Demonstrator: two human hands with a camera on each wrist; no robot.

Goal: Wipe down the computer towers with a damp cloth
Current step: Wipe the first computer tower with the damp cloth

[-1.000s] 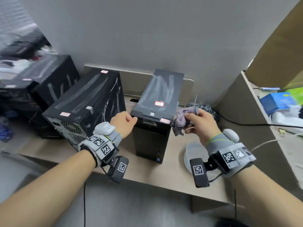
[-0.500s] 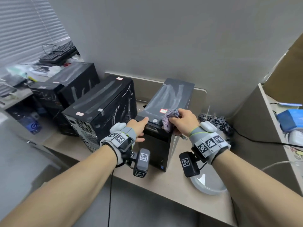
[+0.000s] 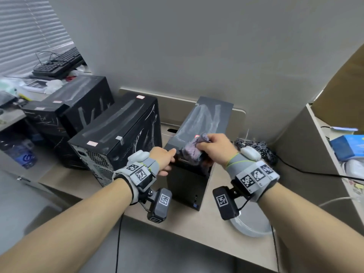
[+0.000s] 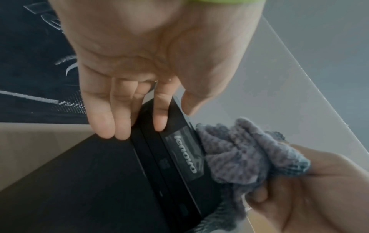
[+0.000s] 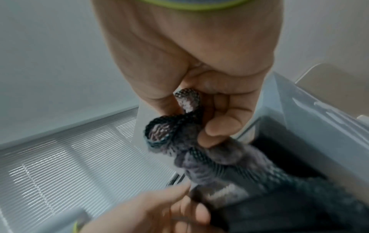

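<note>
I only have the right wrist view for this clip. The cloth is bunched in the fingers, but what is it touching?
Observer: The cloth lies on the top front edge of the slim tower.
Operator: And the other hand?
Observer: The left hand rests straight fingers on the tower's front panel, beside the Lenovo badge.
Operator: Any towers already wiped?
Observer: Two more towers stand to the left, streaked on top.

Three black computer towers stand on the desk (image 3: 197, 229). The slim tower (image 3: 199, 134) stands upright near the back edge, with gray smears on top. A bunched purple-gray cloth (image 3: 192, 149) lies pressed on its top front edge. The middle tower (image 3: 118, 134) and the left tower (image 3: 78, 103) look dusty and streaked.
</note>
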